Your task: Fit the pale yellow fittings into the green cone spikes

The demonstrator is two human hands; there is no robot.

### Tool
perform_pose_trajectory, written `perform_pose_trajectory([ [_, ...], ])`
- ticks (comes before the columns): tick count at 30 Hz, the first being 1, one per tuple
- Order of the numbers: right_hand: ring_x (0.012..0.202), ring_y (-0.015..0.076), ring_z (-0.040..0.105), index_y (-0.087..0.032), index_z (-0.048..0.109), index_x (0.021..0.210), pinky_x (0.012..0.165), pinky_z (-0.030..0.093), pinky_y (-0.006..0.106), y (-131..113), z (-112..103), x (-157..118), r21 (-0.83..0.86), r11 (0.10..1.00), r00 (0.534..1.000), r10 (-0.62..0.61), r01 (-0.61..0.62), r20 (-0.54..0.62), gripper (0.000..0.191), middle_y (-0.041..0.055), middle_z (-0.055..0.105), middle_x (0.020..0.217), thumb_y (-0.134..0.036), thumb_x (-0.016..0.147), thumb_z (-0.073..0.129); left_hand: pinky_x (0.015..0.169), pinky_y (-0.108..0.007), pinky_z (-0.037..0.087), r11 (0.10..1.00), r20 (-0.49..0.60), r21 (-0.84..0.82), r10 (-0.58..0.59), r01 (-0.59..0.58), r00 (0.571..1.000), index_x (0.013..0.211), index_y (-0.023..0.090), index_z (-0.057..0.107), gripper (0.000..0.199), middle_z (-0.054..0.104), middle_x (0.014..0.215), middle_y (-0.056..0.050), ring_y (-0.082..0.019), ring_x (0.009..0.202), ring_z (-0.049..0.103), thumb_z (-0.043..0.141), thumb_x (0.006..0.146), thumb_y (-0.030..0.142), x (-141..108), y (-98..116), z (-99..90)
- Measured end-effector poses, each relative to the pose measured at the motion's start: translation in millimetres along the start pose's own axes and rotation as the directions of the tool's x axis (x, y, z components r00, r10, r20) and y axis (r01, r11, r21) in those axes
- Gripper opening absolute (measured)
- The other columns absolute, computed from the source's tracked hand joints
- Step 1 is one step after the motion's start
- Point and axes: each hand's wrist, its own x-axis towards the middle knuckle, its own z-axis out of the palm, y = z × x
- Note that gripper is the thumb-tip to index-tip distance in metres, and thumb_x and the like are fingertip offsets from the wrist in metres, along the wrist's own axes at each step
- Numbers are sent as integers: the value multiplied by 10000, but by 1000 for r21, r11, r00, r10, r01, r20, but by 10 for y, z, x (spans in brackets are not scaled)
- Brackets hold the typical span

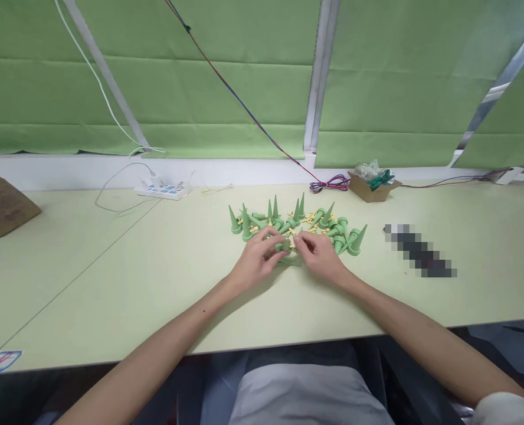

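My left hand [261, 255] is closed round a green plastic spike [283, 245], its wide capped end turned to the right. Close beside it, my right hand [317, 252] pinches a small yellow piece [294, 241] between thumb and fingers, near the cap of that spike. Fingers partly hide both parts, and whether they touch I cannot tell. Behind the hands lies a cluster of similar green spikes; some stand upright on their caps, such as one green cone [235, 222] at the left, others lie flat. Small yellow pieces [308, 218] are scattered among them.
A cardboard box [370, 192] with clear plastic and green ties stands at the back right, beside a coiled red-blue cable [330, 184]. A power strip [164, 190] is at the back left. A brown bag [3, 206] sits far left. A pixelated dark item [421, 251] lies right.
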Motion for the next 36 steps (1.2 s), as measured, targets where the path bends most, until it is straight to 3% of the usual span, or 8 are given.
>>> perform_pose_trajectory([
  [5,538,106,337,-195,426,648,536,266,266,-6,1,4,64,998,999,7,-3,-50,349,-37,382,578,-334,964,470,526,-217,465,999,-69,10,-30,31,997,1053,206,619,153,565,1029,-44,-80,624,532,605,901,218,5,4,8],
  [7,538,108,332,-196,437,661,537,266,268,-1,-2,4,76,997,995,10,-3,-96,348,-41,375,577,-349,971,478,531,-217,459,997,-104,-6,-76,76,992,961,185,591,112,574,937,-26,-99,645,544,622,896,271,16,21,6],
  [9,536,109,327,-196,458,677,533,265,271,9,-9,3,84,996,991,18,-7,-133,346,-42,373,578,-364,979,481,541,-221,444,992,-105,-22,-128,126,986,820,171,564,194,569,803,-10,-117,655,537,594,917,337,31,46,-2],
  [15,537,113,351,-192,537,740,536,284,272,20,-14,2,100,994,987,-24,40,-160,309,-35,419,594,-357,995,486,570,-248,388,962,25,-96,-254,256,967,674,150,601,485,500,567,13,-120,582,473,441,985,486,59,120,-36],
  [22,560,115,373,-198,547,769,548,300,266,8,-14,-19,102,986,986,-123,134,-112,257,-28,460,629,-302,996,491,481,-239,342,907,128,-188,-358,377,925,688,166,566,475,468,526,36,-102,485,430,503,935,567,37,108,-46],
  [29,550,111,338,-202,464,709,539,276,266,-4,-28,-18,90,990,991,-102,109,-84,304,-37,400,609,-303,996,477,520,-234,422,958,5,-127,-258,257,966,774,163,607,321,576,760,-10,-111,603,509,638,874,466,42,51,-25],
  [36,524,101,322,-200,414,662,523,252,268,-24,-24,-17,71,991,992,-105,110,-64,347,-43,372,578,-298,992,458,518,-208,436,1000,-110,7,-11,12,994,918,185,604,169,550,826,-9,-110,655,513,712,852,298,8,-2,0],
])
